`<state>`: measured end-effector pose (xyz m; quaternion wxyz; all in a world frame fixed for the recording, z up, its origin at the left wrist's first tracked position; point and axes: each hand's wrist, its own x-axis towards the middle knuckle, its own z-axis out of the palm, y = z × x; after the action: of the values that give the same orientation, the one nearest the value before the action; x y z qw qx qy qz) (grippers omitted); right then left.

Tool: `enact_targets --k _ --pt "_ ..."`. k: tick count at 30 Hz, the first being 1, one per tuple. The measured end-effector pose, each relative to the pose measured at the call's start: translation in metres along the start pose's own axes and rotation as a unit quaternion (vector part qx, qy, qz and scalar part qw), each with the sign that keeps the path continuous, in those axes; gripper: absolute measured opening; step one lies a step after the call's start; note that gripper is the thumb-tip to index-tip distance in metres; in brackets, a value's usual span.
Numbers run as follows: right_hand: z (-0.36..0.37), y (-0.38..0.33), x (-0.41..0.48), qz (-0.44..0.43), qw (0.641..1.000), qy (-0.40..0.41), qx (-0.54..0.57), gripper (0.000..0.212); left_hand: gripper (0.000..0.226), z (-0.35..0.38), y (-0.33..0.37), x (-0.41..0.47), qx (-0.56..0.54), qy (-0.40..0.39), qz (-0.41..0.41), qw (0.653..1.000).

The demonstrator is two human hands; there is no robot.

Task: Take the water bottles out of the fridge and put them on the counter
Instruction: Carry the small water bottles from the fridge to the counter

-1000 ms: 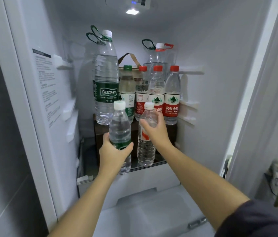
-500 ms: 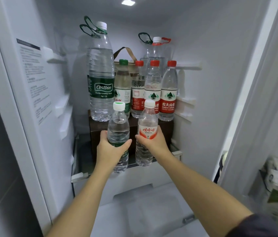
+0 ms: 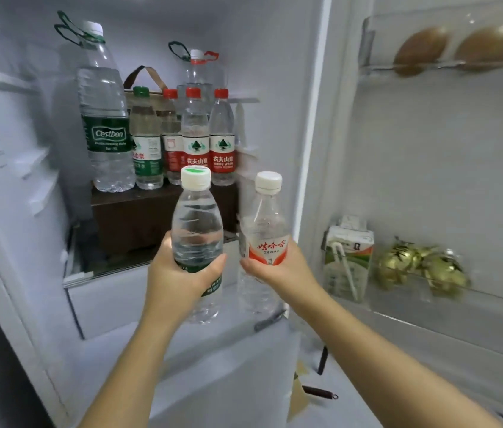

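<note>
Here, both hands are raised in front of the open fridge [image 3: 274,72], each clenched round a small clear plastic bottle. The left hand [image 3: 179,279] has its fingers and thumb curled round the lower half of the green-label bottle [image 3: 197,223], which has rounded shoulders, a ribbed body and a ridged white cap with a green patch on top. The right hand [image 3: 278,270] grasps the red-label bottle [image 3: 267,230] at its red and white wrapper; its cap is plain white and ridged, and its thin walls look slightly crinkled. Both bottles are upright, side by side and just apart, held in the air in front of the shelf edge.

Behind them, more bottles stand on a dark brown box [image 3: 139,217] inside the fridge. A tall bottle [image 3: 105,118] with a dark green band and a green loop handle at its neck stands at the left. Just beside it is a slim green-capped bottle [image 3: 146,143], then three red-capped bottles [image 3: 194,134] with red and white labels, packed close. A big bottle [image 3: 197,66] with loop handles stands at the back, beside a bag with a brown strap [image 3: 148,78].

To the right, the door's clear plastic shelves hold two smooth brown eggs [image 3: 420,47] above, and below a boxy drink carton [image 3: 349,254] with a straw beside some crinkly gold-wrapped lumps [image 3: 420,264].
</note>
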<state>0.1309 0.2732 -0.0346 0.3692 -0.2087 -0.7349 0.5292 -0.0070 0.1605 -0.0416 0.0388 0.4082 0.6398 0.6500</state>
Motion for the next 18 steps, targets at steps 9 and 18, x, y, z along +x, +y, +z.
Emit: enact_targets --k 9,18 --pt "-0.133 -0.020 -0.179 0.015 0.991 0.131 -0.012 0.051 0.058 0.105 0.071 -0.143 -0.092 -0.140 0.011 0.986" --pt "-0.260 -0.021 -0.356 0.076 0.937 0.337 -0.043 0.052 0.044 0.233 0.133 -0.288 -0.153 -0.318 -0.002 0.936"
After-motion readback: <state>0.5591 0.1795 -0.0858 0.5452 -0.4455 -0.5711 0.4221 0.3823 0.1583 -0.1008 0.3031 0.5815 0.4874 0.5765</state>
